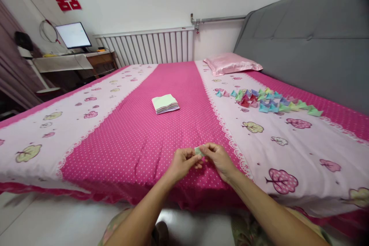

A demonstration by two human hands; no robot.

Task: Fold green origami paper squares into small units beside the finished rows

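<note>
My left hand (183,163) and my right hand (219,158) meet over the near edge of the pink bed (138,142). Together they pinch a small, pale green folded piece of paper (199,150) between the fingertips. Both hands are closed on it. Farther back, in the middle of the bed, lies a stack of square paper sheets (165,103), with a pale green one on top. To the right, several small folded paper shapes (268,102) in green, blue, pink and red lie in a loose row on the bedspread.
A pink pillow (232,63) lies by the grey padded headboard (311,38) on the right. A white radiator (150,47) runs along the far wall. A desk with a lit monitor (73,35) stands at the far left. White floor shows below the bed edge.
</note>
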